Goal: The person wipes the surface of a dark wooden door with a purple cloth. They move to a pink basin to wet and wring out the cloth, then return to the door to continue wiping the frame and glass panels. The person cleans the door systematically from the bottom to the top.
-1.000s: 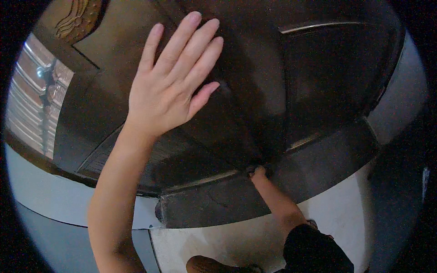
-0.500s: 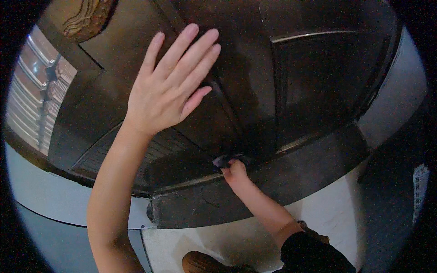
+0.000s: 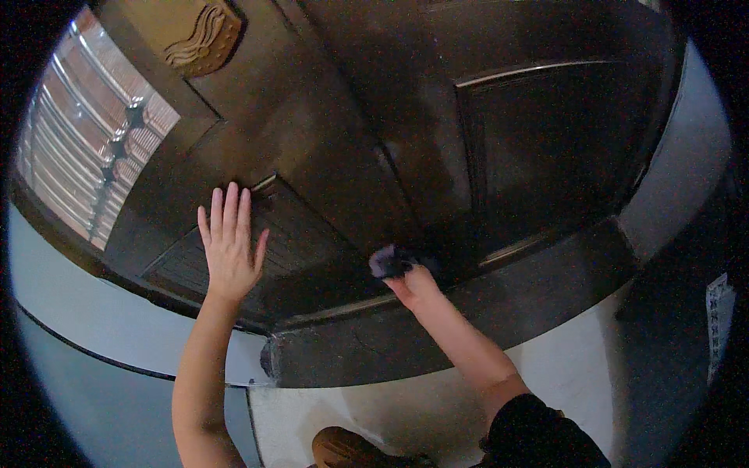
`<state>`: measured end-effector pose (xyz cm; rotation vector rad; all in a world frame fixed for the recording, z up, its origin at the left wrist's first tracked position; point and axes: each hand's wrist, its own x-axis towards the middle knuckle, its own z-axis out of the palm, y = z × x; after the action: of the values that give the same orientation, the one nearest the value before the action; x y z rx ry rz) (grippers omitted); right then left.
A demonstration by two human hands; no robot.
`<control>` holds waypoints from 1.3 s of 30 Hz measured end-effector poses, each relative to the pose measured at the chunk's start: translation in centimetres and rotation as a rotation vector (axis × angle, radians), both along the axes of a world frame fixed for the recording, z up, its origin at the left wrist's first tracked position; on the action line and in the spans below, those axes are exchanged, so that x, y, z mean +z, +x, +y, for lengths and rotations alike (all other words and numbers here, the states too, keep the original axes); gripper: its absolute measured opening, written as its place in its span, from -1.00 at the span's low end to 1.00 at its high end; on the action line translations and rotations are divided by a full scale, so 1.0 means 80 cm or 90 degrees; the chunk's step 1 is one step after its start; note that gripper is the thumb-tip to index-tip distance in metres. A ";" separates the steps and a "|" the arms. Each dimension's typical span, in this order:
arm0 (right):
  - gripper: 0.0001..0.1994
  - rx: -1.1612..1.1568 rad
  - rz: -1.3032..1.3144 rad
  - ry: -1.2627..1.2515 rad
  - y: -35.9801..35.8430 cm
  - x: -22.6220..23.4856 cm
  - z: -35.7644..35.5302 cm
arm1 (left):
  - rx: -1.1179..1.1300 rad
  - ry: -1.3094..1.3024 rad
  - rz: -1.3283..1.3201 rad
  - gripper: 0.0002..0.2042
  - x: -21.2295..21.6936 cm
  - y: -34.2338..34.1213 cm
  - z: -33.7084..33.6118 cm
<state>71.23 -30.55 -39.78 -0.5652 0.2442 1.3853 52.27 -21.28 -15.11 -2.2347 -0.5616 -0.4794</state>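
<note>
Seen from above, a person faces a dark brown wooden door (image 3: 367,140) with raised panels. The left hand (image 3: 228,249) lies flat on the door's lower left panel, fingers straight and close together, holding nothing and bracing the body. The right hand (image 3: 412,282) is curled around a small dark cloth (image 3: 388,261), pressing it against the door near its bottom edge, just above the dark threshold (image 3: 437,335). A carved gold ornament (image 3: 195,43) sits high on the door's left side, and a ribbed glass pane (image 3: 86,148) stands to the left of the door. A brown shoe (image 3: 347,450) shows on the pale floor (image 3: 390,413) below the door. To wipe well here, it seems best to keep the cloth bunched firmly under the fingertips, follow the panel groove along the door, and keep the flat hand steady for balance.
</note>
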 end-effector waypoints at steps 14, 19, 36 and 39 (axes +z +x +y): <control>-0.58 -0.235 -1.575 0.124 0.033 0.120 0.000 | 0.042 -0.014 -0.029 -0.38 -0.027 -0.001 -0.005; -0.60 -0.119 -1.833 0.236 0.029 -0.098 -0.013 | 0.041 -0.008 -0.028 -0.36 -0.031 -0.002 0.001; -0.66 -0.431 -1.098 -0.291 0.108 -0.211 -0.056 | 0.011 0.035 -0.093 -0.26 -0.059 0.002 0.004; -0.72 -0.233 -0.972 -0.442 0.098 -0.306 -0.073 | -0.005 0.040 -0.089 -0.25 -0.053 -0.003 0.004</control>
<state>79.10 -36.43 -64.25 -1.8639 -0.4288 0.2045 52.04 -20.99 -19.33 -2.1562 -0.6023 -0.6528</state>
